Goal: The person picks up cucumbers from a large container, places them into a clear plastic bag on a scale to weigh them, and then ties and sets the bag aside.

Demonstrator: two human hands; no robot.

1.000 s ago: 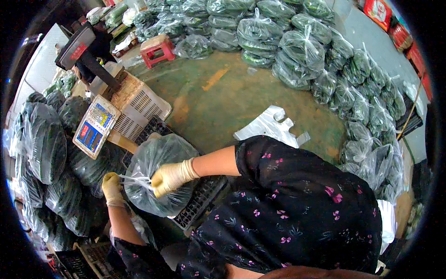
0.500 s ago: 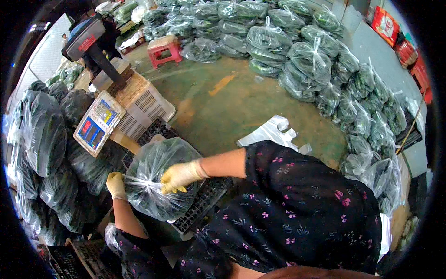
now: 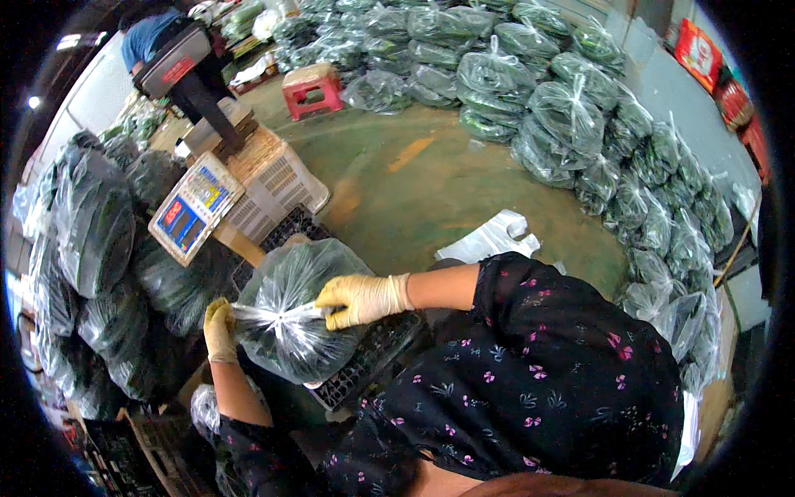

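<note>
A round, full, clear plastic bag (image 3: pixel 310 360) with dark green contents sits in front of me on black slotted trays (image 3: pixel 385 344). Its gathered top makes a white knot, with one plastic end pulled out to each side. My left hand (image 3: pixel 219 330), in a pale yellow glove, is closed on the left end. The right end is pinched in the fingers of my gloved right hand (image 3: pixel 363 301). Both ends look taut, and the bag's body touches neither fist.
A scale's display panel (image 3: pixel 196 210) stands beyond the bag, by a white crate (image 3: pixel 277 184). Filled bags pile up at left (image 3: pixel 91 224) and right (image 3: pixel 567 116). White plastic bags (image 3: pixel 489 238) lie on the floor. A pink stool (image 3: pixel 313 93) and a bending person (image 3: pixel 153 41) are farther back.
My right hand has moved from close by the knot out to the right, drawing the plastic end straight. The left hand keeps its grip. A person now shows behind the scale.
</note>
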